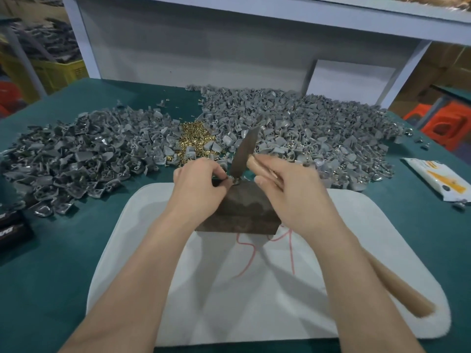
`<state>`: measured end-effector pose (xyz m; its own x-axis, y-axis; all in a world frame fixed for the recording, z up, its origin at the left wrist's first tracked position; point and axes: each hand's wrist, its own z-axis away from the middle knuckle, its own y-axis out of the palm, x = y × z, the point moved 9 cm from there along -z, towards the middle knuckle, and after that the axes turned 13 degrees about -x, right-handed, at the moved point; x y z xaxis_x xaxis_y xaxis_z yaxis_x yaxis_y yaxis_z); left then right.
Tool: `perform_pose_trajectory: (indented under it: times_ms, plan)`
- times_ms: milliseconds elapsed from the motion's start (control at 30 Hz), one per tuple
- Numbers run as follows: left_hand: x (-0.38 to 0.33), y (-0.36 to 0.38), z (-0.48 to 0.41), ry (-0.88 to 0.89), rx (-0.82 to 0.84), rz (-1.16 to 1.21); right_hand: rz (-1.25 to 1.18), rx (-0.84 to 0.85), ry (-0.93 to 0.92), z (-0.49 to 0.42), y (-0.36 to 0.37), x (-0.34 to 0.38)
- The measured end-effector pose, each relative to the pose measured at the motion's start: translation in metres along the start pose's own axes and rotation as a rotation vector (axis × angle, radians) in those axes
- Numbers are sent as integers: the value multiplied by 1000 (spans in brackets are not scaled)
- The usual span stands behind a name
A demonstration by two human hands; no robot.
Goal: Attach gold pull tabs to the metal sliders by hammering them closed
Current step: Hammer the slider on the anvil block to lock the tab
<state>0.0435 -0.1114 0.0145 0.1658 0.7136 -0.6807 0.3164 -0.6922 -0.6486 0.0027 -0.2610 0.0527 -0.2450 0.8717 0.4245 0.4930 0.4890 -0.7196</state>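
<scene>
Left hand (pixel 197 180) pinches small slider (pixel 234 181) on far edge of dark block (pixel 239 212), frame centre. Fingers cover most of it.
Right hand (pixel 289 193) wrapped round hammer (pixel 244 151) handle near head; head's lower end on slider.
Block on white mat (pixel 369 250).
Behind: gold pull tabs (pixel 196 141) heaped between grey slider piles (pixel 76 161) on green table (pixel 51 263).
White packet (pixel 439 179) at right edge, black boxes (pixel 12 229) at left edge.

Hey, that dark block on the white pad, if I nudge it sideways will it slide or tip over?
The dark block looks broad and low, so it probably would not tip. It seems solid, likely heavy for its size. It sits on the white pad, whose edge looks fuzzy, so it would likely drag rather than slide freely.
</scene>
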Motion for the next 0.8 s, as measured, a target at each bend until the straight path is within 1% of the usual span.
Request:
perform_pose_trajectory:
  times_ms: [33, 67, 167, 233, 300, 367, 433, 500, 533, 600, 633, 667, 700, 767, 800]
  plan:
    - [0, 0, 0, -5, -1, -3, 33, 59, 32, 1, 6, -4]
    - [0, 0, 0, -6, 2, -5, 46, 61, 52, 0, 8, -8]
    - [1, 1, -1, 4, 14, -28, -4, -32, 105, -3, -3, -22]
    - [2, 2, -2, 7, 12, -43, -16, -69, 230, -8, -9, -49]
    - [4, 2, -2, -4, 16, -28, 7, -6, 340, -11, -6, -76]
    - [5, 3, -3, -9, 24, -15, -28, 86, 432, -6, 4, -95]
    - [5, 3, -3, -6, 24, -12, -44, 164, 469, 3, 14, -105]
    - [5, 3, -4, -4, 22, -10, 19, 191, 463, 9, 17, -109]
    - [5, 3, -4, -4, 18, -7, 71, 166, 452, 7, 14, -110]
    - [4, 3, -4, -1, 6, 10, 136, 10, 413, -3, 0, -101]
    - [3, 2, -5, 4, -2, 27, 126, -83, 371, -9, -7, -89]
    - [2, 2, -5, 15, -12, 49, 82, -131, 310, -14, -7, -71]
    - [-1, 1, -5, 31, -24, 76, 14, -115, 247, -18, 0, -50]
    - [-4, -1, -5, 64, -55, 129, -115, 29, 170, -21, 29, -11]
    - [-5, -3, -6, 76, -83, 147, -135, 84, 156, -22, 41, 2]
